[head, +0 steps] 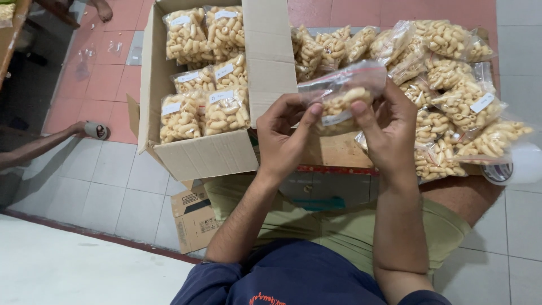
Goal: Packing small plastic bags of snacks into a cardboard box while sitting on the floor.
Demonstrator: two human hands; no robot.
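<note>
Head view: both arms reach up from the lap, elbows bent. Left hand [285, 138] and right hand [389, 130] face each other, palms in, thumbs & fingers pinched shut on one clear bag [341, 93] of pale curly snacks. Bag is held up between the hands, long side going left-right, tilted up a bit at right. It hangs above the worktop [336, 152], near the box [197, 152] w/ more bags.

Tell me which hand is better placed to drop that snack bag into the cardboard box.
Left, probably. The left hand pinches the snack bag on the side nearest the cardboard box, which sits to the person's left; the right hand holds its far side.
</note>
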